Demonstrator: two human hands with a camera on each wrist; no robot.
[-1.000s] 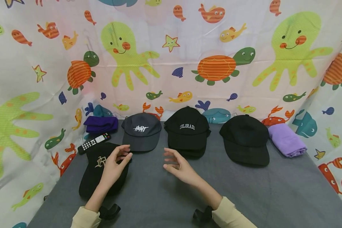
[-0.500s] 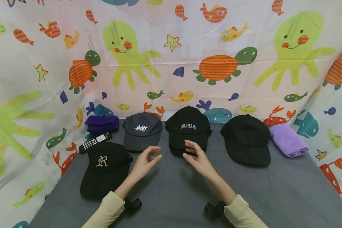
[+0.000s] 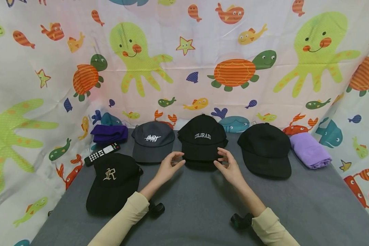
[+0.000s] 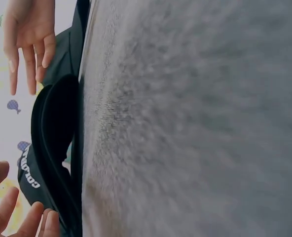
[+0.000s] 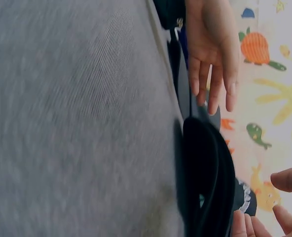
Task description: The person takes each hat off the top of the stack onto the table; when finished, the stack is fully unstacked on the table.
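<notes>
In the head view a black cap lettered COLORADO point(image 3: 203, 135) sits at the back middle. A second brim point(image 3: 200, 165) shows just below its own, and two stacked brims also appear in the left wrist view. My left hand point(image 3: 169, 167) hovers at the left side of the brim, fingers relaxed and holding nothing. On the brim's other side is my right hand point(image 3: 231, 168), loosely bent, thumb and fingers apart, with nothing in it. The palms face each other across the brim. In the right wrist view the left hand point(image 5: 212, 44) has its fingers extended.
A dark grey HEART cap point(image 3: 153, 141) and a black cap with a gold R point(image 3: 110, 184) lie leftward. A remote control point(image 3: 101, 153) and folded purple cloth point(image 3: 109, 134) stand behind. Rightward are a plain black cap point(image 3: 264, 150) and lilac cloth point(image 3: 310, 150). A patterned curtain hangs behind.
My left hand has moved right from over the R cap to the COLORADO cap's left side. My right hand has shifted right and slightly forward to its right side. The caps stay put.
</notes>
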